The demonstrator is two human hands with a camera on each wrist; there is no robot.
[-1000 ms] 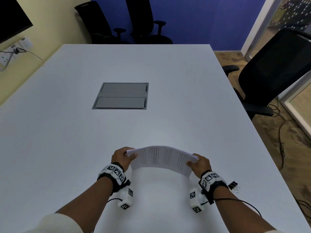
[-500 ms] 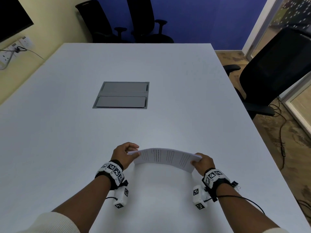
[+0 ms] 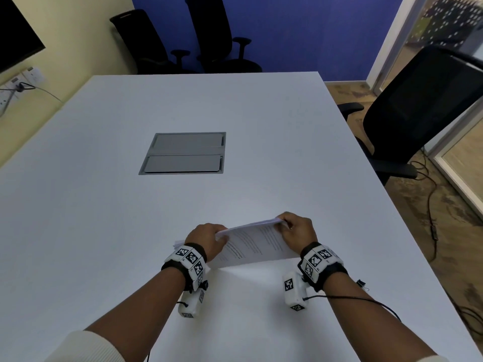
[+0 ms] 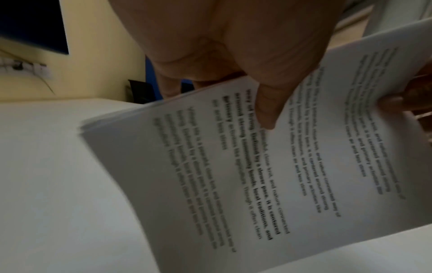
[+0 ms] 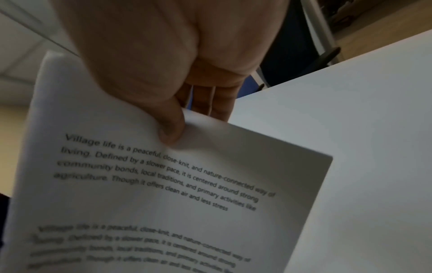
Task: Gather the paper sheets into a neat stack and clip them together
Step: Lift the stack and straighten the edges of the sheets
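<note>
A stack of printed white paper sheets is held just above the white table, printed side towards me and its far edge raised. My left hand grips its left edge, thumb on the printed face, as the left wrist view shows on the sheets. My right hand pinches the far right corner, thumb on top of the sheets and fingers behind. A black binder clip lies on the table just right of my right wrist, partly hidden by it.
A grey cable hatch is set into the table's middle. A black office chair stands at the right edge, and two more chairs at the far end. Cables lie on the floor to the right.
The stack has turned: my right hand moved forward and up with its end, and my left hand drew back towards me. The sheets no longer arch between the hands.
</note>
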